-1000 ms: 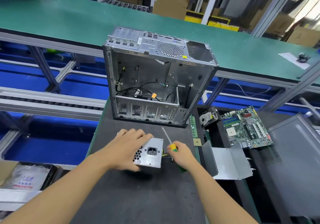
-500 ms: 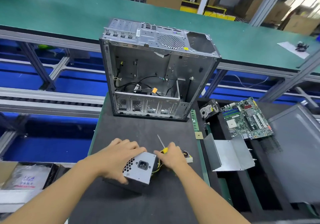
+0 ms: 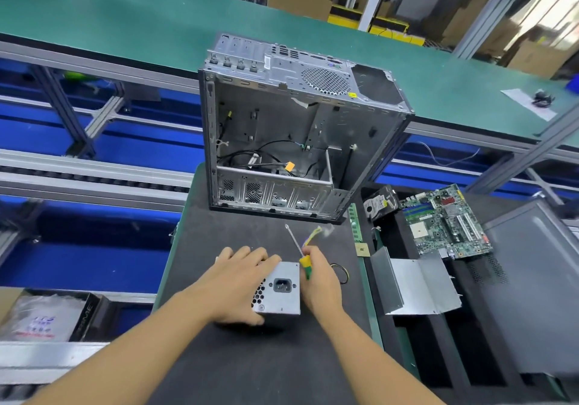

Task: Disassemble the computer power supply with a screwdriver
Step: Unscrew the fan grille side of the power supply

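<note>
**A:** Where is the power supply sitting?

**B:** The power supply (image 3: 280,295) is lying on the dark worktop (image 3: 250,373), socket face toward the wearer. The left grip (image 3: 238,282) is wrapping over its top, thumb under its near edge, grasping it.

**A:** And the tool?

**B:** The right grip (image 3: 319,279), just right of the power supply, is clutching the screwdriver (image 3: 304,263) by its yellow-green handle. The shaft is pointing away, not touching any screw.

**A:** How far along is this looking?

**B:** The unit is already out. The computer case (image 3: 297,129) is standing gutted beyond the power supply, and a motherboard (image 3: 445,223) is lying off to its far right. Its own housing is looking closed, though, so I am judging the unscrewing as not yet begun. The wires (image 3: 313,235) just behind it are blurring too much to read.
</note>
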`<control>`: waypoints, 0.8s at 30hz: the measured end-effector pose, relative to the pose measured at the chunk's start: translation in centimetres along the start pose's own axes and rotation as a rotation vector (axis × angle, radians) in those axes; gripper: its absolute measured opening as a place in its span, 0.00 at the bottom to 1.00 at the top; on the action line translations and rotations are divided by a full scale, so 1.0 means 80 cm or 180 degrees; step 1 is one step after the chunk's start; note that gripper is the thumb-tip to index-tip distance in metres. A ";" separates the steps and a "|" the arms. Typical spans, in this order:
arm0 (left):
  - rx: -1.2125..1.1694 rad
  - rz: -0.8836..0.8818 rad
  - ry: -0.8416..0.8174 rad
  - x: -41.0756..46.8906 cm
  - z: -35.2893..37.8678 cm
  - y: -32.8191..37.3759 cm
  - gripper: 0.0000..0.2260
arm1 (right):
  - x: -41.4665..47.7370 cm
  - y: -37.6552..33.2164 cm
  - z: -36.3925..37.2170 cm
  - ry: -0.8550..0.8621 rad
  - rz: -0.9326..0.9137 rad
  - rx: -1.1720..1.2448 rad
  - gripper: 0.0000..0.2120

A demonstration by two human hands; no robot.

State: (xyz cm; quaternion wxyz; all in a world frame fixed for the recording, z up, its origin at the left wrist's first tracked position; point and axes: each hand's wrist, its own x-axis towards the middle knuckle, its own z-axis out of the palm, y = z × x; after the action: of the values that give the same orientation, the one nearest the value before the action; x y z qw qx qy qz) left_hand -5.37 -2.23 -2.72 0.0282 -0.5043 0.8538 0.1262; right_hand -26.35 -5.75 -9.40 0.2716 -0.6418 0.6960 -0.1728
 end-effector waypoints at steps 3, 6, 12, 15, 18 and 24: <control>0.0020 -0.0005 -0.0032 0.013 0.005 0.005 0.44 | 0.008 0.009 -0.003 -0.0238 -0.0086 -0.0489 0.10; 0.0021 -0.0062 -0.0045 0.025 0.011 0.011 0.46 | 0.017 0.015 -0.005 -0.0413 0.0195 -0.0443 0.09; -0.0196 -0.0161 -0.0072 0.025 0.021 0.002 0.56 | 0.017 0.019 -0.032 -0.0325 0.0210 0.0653 0.16; -0.0480 -0.0247 0.0052 0.029 0.018 0.000 0.49 | 0.026 0.007 -0.061 -0.0539 0.0206 0.1327 0.29; -0.0605 -0.0336 0.0229 0.033 0.017 -0.001 0.40 | 0.031 -0.019 -0.089 -0.0895 -0.0174 0.2151 0.24; -0.0622 -0.0388 0.0509 0.037 0.023 0.000 0.22 | 0.019 -0.065 -0.112 -0.1172 0.0008 0.3853 0.16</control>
State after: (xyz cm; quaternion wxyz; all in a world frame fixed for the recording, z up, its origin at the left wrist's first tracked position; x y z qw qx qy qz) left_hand -6.94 -4.29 -5.03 -0.0816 -0.5640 0.8047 0.1662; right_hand -27.62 -8.79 0.50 0.7021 -0.3929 0.4176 -0.4223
